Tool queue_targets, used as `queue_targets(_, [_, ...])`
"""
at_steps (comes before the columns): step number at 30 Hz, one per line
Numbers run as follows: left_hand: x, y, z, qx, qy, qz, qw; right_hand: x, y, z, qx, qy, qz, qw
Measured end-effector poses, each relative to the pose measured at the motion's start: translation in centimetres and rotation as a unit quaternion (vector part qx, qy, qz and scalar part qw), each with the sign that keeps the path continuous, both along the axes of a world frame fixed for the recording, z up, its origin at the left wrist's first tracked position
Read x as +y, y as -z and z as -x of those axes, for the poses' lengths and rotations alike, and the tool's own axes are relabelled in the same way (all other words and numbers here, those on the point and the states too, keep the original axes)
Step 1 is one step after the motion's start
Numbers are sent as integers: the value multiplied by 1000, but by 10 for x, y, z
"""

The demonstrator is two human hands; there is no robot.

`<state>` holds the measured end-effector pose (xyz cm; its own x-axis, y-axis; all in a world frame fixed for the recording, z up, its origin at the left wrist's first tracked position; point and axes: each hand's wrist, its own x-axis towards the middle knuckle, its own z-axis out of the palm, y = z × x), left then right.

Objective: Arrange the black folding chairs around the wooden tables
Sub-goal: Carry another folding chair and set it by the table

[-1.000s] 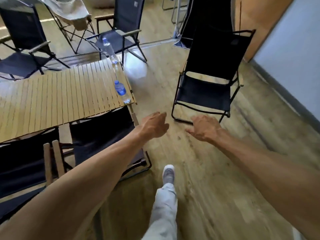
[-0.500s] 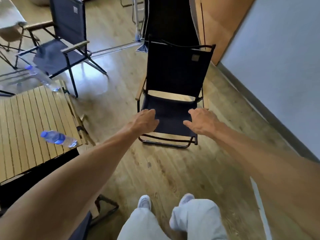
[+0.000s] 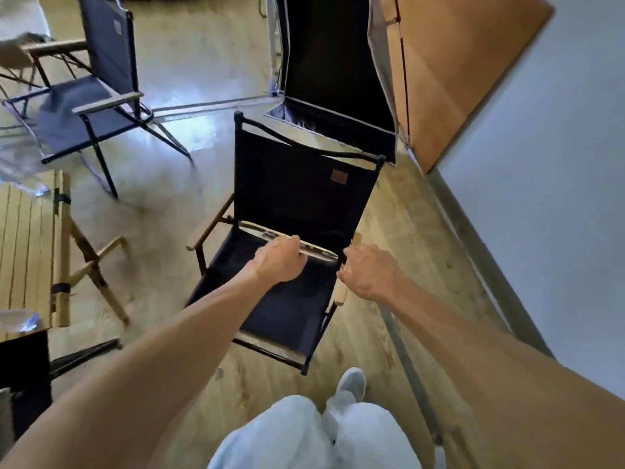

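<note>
Black folding chair (image 3: 297,211) stands unfolded on the wood floor (image 3: 189,211), to the right of the slatted wooden table (image 3: 30,245) and well apart from it. Seat front faces the person; backrest rises on the far side, leaning away toward a dark fabric panel (image 3: 324,62). Chair sits skewed: its front-to-back line runs from lower right to upper left in view.

Left hand (image 3: 279,262) is over the rear of the seat, fingers curled around the pale bar where seat meets backrest; closed on that bar. Right hand (image 3: 367,272) is at the chair's right wooden armrest (image 3: 341,292), fingers bent beside it; can't tell whether it has actually closed on it.

A second chair with wooden armrests (image 3: 98,96) stands farther left, beyond the table's end. Grey wall (image 3: 541,198) to the right.
</note>
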<state>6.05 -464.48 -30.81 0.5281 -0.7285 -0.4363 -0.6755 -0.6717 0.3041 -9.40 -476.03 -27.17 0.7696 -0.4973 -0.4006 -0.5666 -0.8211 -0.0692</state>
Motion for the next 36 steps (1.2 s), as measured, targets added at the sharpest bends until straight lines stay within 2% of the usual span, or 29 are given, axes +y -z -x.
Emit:
queue_targets(4, [-79,-6,11,21,-38,14,999,-86,-8,-17,32,-46,-9,998])
queue_targets(8, [-140,-4,-14,9,-90,19,996,-165,-17,-69,36,-128,7,991])
queue_targets(12, [-202,22,-60,-1,-132,-18,991,-235,-16,-132,-1,-245,48,968])
queue_targets(15, [-245,37,-91,17,-182,-28,983,-281,-13,-176,-13,-300,44,953])
queue_targets(21, [-302,41,-123,61,-314,-38,947,-342,-12,-253,11,-404,43,914])
queue_targets(24, [-327,41,-135,97,-413,-33,905,-358,-9,-308,28,-469,45,882])
queue_targets(27, [-345,44,-150,118,-511,-40,850,-360,-1,-363,9,-559,38,828])
queue_targets(30, [-362,47,-163,154,-610,-39,776,-356,12,-399,-33,-643,30,765])
queue_targets(33, [-382,48,-164,179,-687,-8,704,-353,27,-418,-18,-714,21,700])
queue_targets(36, [-398,55,-152,245,-758,63,601,-344,42,-426,19,-775,39,631])
